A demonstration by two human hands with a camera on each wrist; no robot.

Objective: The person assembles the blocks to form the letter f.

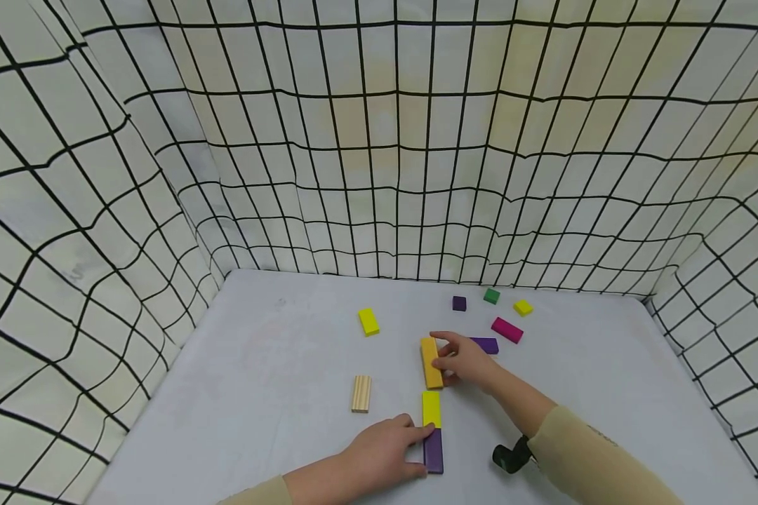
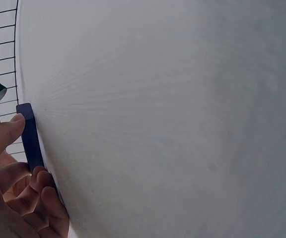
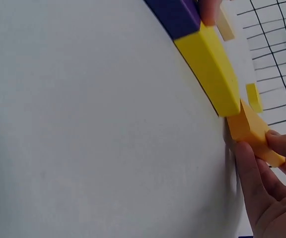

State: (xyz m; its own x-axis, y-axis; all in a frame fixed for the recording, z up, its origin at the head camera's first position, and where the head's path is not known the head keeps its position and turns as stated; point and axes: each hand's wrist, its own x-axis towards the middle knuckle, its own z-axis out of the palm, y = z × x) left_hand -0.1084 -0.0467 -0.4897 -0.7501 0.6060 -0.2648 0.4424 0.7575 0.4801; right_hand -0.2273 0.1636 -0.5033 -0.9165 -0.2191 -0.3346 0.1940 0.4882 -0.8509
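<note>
My left hand (image 1: 382, 445) holds a purple block (image 1: 434, 452) lying on the white table, thumb at its near end and index finger at its far end. That far end meets a yellow block (image 1: 431, 409), and the two form a straight line. Just beyond the yellow block is an orange block (image 1: 431, 363), slightly tilted from that line. My right hand (image 1: 464, 360) grips the orange block between thumb and fingers from its right side. In the right wrist view the orange block (image 3: 252, 131) has its near end right at the yellow block (image 3: 212, 72).
Left of the row lie a striped wooden block (image 1: 361, 394) and a yellow block (image 1: 369, 322). Behind my right hand are another purple block (image 1: 485, 345), a magenta block (image 1: 507, 330) and several small cubes. Black netting (image 1: 391, 147) surrounds the table's back and sides.
</note>
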